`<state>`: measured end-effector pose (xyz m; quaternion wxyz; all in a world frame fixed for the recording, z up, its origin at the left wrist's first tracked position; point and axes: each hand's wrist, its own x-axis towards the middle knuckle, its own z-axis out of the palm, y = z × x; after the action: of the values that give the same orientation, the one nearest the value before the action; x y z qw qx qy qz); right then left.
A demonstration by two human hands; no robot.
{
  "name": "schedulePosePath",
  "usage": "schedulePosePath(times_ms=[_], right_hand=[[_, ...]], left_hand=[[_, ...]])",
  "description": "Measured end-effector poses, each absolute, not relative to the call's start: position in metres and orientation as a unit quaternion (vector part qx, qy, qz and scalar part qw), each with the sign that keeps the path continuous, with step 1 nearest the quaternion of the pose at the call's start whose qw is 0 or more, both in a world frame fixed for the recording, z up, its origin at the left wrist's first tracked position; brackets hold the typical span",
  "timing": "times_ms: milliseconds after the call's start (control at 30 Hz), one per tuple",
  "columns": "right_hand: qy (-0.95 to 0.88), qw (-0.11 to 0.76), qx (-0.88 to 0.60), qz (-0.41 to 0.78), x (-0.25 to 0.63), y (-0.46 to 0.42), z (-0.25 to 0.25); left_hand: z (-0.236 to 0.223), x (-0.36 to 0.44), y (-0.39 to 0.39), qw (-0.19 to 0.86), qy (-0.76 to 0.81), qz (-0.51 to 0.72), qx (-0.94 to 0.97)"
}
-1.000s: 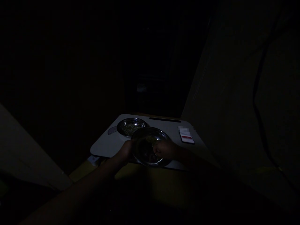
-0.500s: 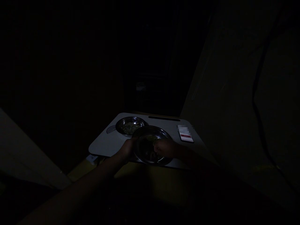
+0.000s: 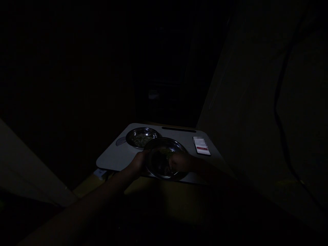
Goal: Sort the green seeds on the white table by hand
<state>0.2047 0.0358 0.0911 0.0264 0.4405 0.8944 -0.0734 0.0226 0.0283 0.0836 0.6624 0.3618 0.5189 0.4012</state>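
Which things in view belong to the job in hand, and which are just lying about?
In the job:
Near round, shiny metal bowl, left hand at its side, right hand inside
Far round, shiny metal bowl of pale greenish bits, probably
White, round-cornered tabletop under the far bowl

Lying about, apparently:
Flat rectangular phone, dark-edged, screen lit, untouched at the right

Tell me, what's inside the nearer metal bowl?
Some greenish bits and the right hand are inside the nearer metal bowl. Whatever lies under that hand is covered; shadow obscures much else.
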Motion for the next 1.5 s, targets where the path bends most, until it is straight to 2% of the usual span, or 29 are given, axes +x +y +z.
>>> schedulePosePath(times_ms=[167, 600, 1200, 1400, 1500], right_hand=[[0.895, 0.054, 0.431, -0.097, 0.205, 0.038, 0.089], [0.89, 0.059, 0.432, -0.133, 0.207, 0.039, 0.09], [0.897, 0.079, 0.418, -0.117, 0.206, 0.039, 0.089], [0.891, 0.073, 0.439, -0.092, 0.206, 0.036, 0.085], [0.889, 0.048, 0.437, -0.129, 0.206, 0.037, 0.093]], left_hand=[[0.084, 0.024, 0.028, 0.662, 0.514, 0.405, 0.366], [0.087, 0.025, 0.025, 0.655, 0.518, 0.4, 0.377], [0.085, 0.024, 0.026, 0.663, 0.523, 0.38, 0.377], [0.08, 0.023, 0.03, 0.669, 0.521, 0.382, 0.368], [0.077, 0.022, 0.031, 0.67, 0.516, 0.388, 0.367]])
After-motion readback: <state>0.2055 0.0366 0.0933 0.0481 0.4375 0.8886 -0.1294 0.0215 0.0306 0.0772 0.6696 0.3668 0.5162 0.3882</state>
